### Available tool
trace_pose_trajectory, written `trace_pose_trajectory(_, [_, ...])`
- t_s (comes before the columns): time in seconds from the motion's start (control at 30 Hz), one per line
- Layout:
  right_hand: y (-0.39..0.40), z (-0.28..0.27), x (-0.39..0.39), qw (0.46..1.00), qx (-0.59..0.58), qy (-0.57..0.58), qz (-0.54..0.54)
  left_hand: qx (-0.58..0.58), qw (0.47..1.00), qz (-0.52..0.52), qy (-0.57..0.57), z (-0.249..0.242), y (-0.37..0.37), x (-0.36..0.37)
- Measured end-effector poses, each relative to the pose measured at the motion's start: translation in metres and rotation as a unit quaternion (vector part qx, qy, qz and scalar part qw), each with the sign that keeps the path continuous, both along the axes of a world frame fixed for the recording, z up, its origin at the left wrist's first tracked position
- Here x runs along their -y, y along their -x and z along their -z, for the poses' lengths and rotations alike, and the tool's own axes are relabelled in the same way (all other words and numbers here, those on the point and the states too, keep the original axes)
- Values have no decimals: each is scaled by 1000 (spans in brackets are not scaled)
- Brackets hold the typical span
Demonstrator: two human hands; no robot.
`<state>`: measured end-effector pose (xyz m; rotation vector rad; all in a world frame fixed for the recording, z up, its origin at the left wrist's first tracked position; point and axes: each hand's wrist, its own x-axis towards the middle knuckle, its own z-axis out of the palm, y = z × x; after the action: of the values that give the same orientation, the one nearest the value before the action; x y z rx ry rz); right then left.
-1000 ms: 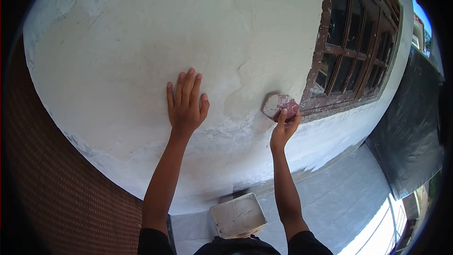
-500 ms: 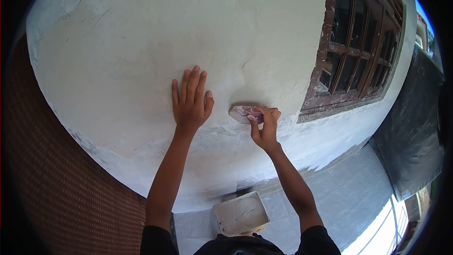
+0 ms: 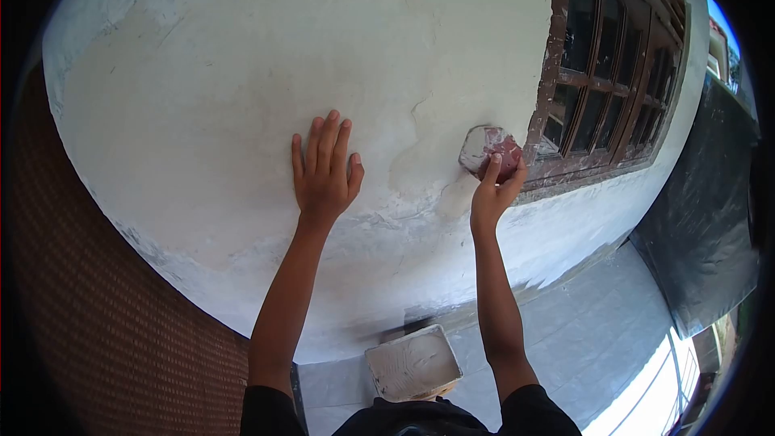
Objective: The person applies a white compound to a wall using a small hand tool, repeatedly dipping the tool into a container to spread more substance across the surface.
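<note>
My left hand (image 3: 327, 169) lies flat against the pale plastered wall (image 3: 242, 73), fingers stretched upward, holding nothing. Pinched between the thumb and fingers of my right hand (image 3: 496, 194) is a reddish putty spreader (image 3: 491, 151), a flat plate smeared with white. Its face is turned toward me beside the lower left corner of the window frame, and it seems to rest on the wall. Wet-looking smears of putty (image 3: 410, 165) show on the wall to its left. Below, a rectangular tub (image 3: 414, 363) of creamy putty stands near my body.
A brown wooden window (image 3: 601, 73) with glass panes is at the upper right. Woven brown matting (image 3: 121, 299) borders the left side. Grey sheeting (image 3: 565, 331) covers the floor, and a dark tarp (image 3: 702, 210) hangs at the right. A thin crack runs down the wall.
My right hand has moved right and upward with the putty spreader, now beside the window frame, its face more turned to view. A fresh smear shows behind it. My left hand has stayed in place.
</note>
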<state>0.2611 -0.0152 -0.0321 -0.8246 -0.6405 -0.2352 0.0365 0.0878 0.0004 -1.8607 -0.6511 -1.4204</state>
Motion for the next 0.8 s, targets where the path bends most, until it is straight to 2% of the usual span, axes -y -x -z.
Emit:
trace_pose_trajectory(0.03, [-10,-1,0,997,-57,-52,14,1,1000,1,2,0,-1,0])
trace_pose_trajectory(0.07, [-9,7,-1,997,-57,-52,15,2,1000,3,4,-1,-2,0])
trace_pose_trajectory(0.13, [3,25,5,995,89,15,-40,3,1000,3,0,-1,-2,0])
trace_pose_trajectory(0.17, [6,47,-2,978,199,64,-22,3,1000,2,-1,0,-2,0])
trace_pose_trajectory(0.23, [21,63,11,889,380,244,78,3,1000,3,-1,0,-2,0])
trace_pose_trajectory(0.3, [13,65,2,954,227,187,59,2,1000,5,-3,1,-2,0])
trace_pose_trajectory(0.33, [6,56,-2,992,80,100,-4,1,1000,4,-4,1,-2,0])
trace_pose_trajectory(0.37, [1,49,0,998,-31,5,-54,1,1000,1,-6,0,-2,0])
trace_pose_trajectory(0.43, [3,45,7,995,-58,-50,-58,2,1000,-4,-6,0,-2,0])
trace_pose_trajectory(0.5, [10,68,2,990,127,45,-35,-2,1000,-5,-5,-1,-2,-1])
trace_pose_trajectory(0.53, [14,79,6,967,221,127,-5,1,1000,-1,-7,-1,-2,-1])
trace_pose_trajectory(0.57, [16,87,5,948,263,177,44,4,1000,3,-8,1,-2,-1])
trace_pose_trajectory(0.63, [12,72,0,986,121,113,33,3,1000,4,-5,1,-2,0])
trace_pose_trajectory(0.7, [4,63,5,998,-49,48,9,6,1000,-1,-7,0,-2,-1])
trace_pose_trajectory(0.77, [11,66,5,998,-2,-17,-64,1,1000,-5,-7,1,-2,-1])
trace_pose_trajectory(0.8, [14,75,7,992,107,52,-34,0,1000,-7,-8,0,-1,-1])
